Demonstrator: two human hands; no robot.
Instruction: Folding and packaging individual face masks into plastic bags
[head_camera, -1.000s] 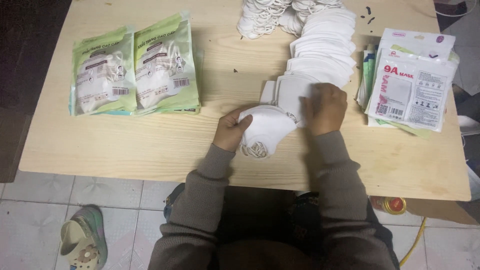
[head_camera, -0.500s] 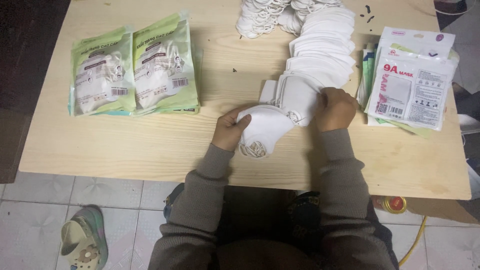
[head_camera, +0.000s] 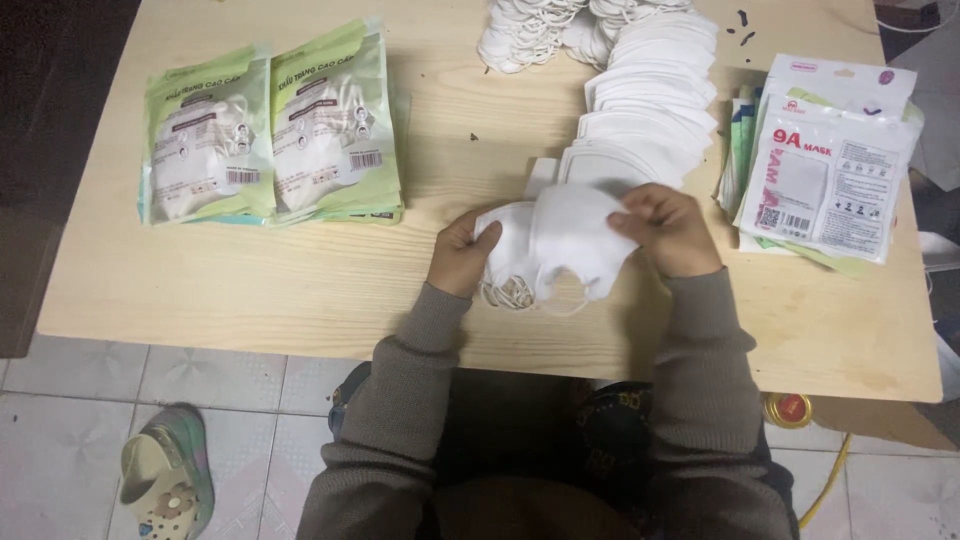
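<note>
My left hand grips a small stack of white face masks near the table's front edge, their ear loops hanging below. My right hand pinches one white mask by its right end and holds it over that stack. Just behind my hands, a long overlapping row of loose white masks runs toward the table's far side.
Two stacks of green packaged masks lie at the left of the wooden table. A pile of white and pink flat bags lies at the right. More masks with loops heap at the back. A sandal is on the tiled floor.
My right hand has taken one mask off the near end of the row and carried it left onto the stack in my left hand.
</note>
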